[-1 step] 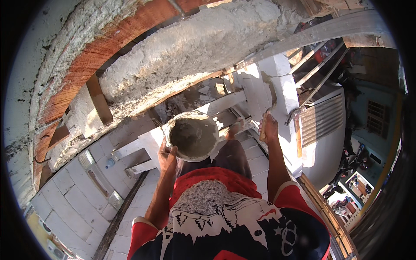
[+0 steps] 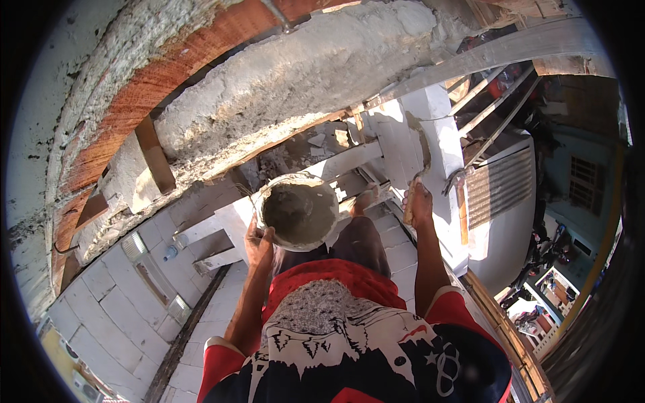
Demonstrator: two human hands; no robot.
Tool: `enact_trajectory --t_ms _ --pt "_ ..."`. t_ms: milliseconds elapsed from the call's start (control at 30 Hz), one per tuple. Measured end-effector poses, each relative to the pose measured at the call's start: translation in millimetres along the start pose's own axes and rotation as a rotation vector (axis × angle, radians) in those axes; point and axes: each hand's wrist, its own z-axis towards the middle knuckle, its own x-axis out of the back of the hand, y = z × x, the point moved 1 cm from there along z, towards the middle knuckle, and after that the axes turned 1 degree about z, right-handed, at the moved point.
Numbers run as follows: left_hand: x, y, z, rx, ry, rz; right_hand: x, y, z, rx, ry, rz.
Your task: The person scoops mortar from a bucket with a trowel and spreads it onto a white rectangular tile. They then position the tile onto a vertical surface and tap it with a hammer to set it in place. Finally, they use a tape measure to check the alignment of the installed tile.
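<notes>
The round bucket (image 2: 299,212) of grey mortar sits at waist height below the rough plastered beam (image 2: 295,80), its rim gripped by the left hand (image 2: 259,243) on the near-left side. To its right, the right hand (image 2: 419,201) closes its grip on a trowel handle (image 2: 408,209), blade pointing up along the white column (image 2: 430,134). The tiled floor (image 2: 127,295) lies far below.
</notes>
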Motion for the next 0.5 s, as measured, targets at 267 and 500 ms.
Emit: enact_trajectory --t_ms 267,500 --pt "2.1 -2.1 13.4 0.021 -0.017 -0.044 9.8 95.0 114.3 0.696 0.144 -0.647" --pt "5.8 -3.7 6.0 -0.029 -0.004 -0.111 -41.2 60.7 81.3 0.456 0.255 -0.396"
